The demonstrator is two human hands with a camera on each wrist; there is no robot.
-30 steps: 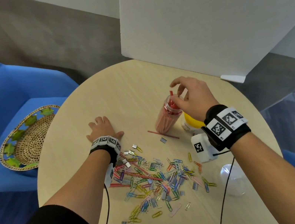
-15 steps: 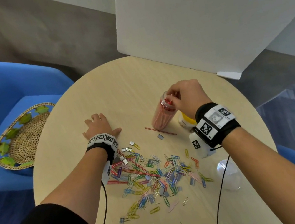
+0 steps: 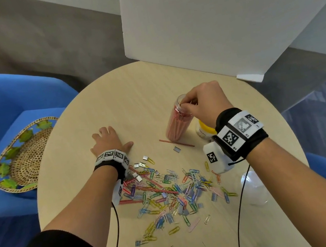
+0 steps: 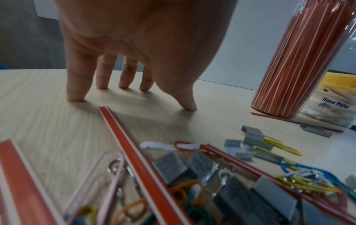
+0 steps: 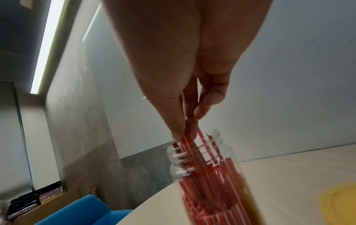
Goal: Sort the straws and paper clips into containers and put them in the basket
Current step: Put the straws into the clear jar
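Note:
A clear jar (image 3: 176, 124) packed with red-and-white straws stands mid-table, also seen in the left wrist view as the jar (image 4: 300, 64). My right hand (image 3: 192, 102) is at its mouth (image 5: 194, 149), thumb and fingers pinching a few red straws (image 5: 189, 127) whose lower ends are inside. My left hand (image 3: 107, 140) lies flat on the table, fingertips (image 4: 76, 97) pressed down, holding nothing. One loose straw (image 3: 176, 143) lies beside the jar; more straws (image 3: 146, 182) are mixed into the pile of coloured paper clips (image 3: 176, 194).
A woven basket (image 3: 19, 160) sits on the blue chair at left. A yellow-lidded container (image 3: 204, 130) stands behind the jar, under my right wrist. A clear container (image 3: 254, 189) rests near the table's right edge. A white board (image 3: 215, 17) stands at the back.
My right hand has sunk onto the jar's mouth, pushing the straws down inside; their tips no longer stick up above the fingers. The left hand has stayed flat on the table.

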